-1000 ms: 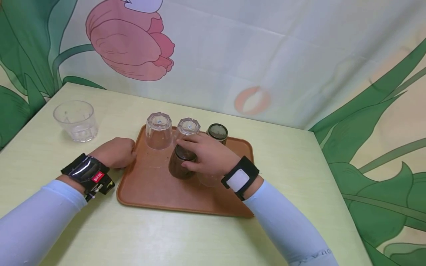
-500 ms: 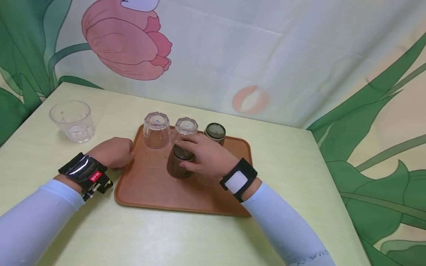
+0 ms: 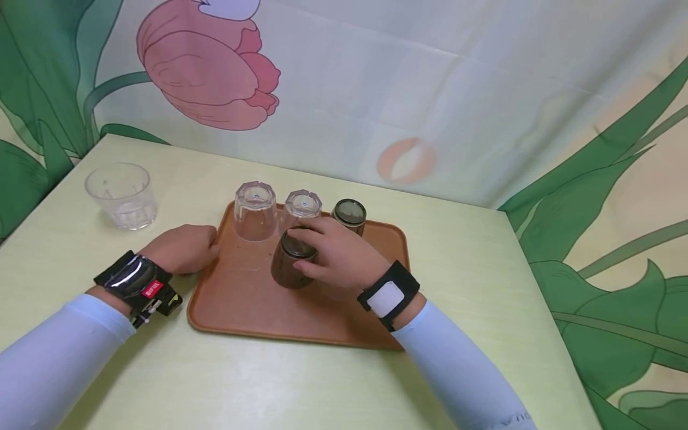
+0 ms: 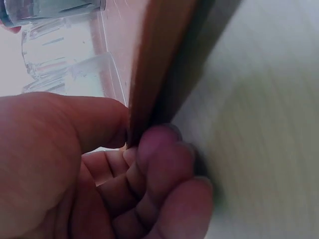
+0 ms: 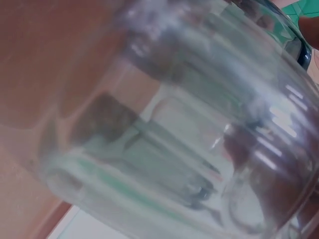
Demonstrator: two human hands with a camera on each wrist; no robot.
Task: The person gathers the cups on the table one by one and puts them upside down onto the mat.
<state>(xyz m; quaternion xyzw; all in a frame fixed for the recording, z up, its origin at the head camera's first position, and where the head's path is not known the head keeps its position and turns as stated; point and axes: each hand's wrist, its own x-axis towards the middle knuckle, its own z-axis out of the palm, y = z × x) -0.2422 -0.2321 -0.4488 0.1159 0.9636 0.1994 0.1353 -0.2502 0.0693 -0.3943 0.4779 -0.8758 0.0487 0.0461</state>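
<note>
My left hand [image 3: 185, 248] pinches the left rim of a brown tray [image 3: 242, 310]; in the left wrist view its thumb lies over the tray edge [image 4: 162, 55] and the other fingers curl underneath. Over the tray, my right hand [image 3: 346, 257] grips a dark tinted drinking glass [image 3: 290, 270] near its upturned base, thumb on the near side and fingers on the far side. A clear glass [image 5: 174, 134] stands close under the right wrist, filling the right wrist view and mostly hidden by the hand in the head view.
Two upside-down clear glasses, a left one [image 3: 255, 218] and a middle one [image 3: 303, 206], stand along the tray's back, beside another dark glass [image 3: 350, 214]. An upright clear glass [image 3: 126, 197] is on the pale table [image 3: 215, 388], left of the tray. A flowered curtain [image 3: 344, 107] hangs behind.
</note>
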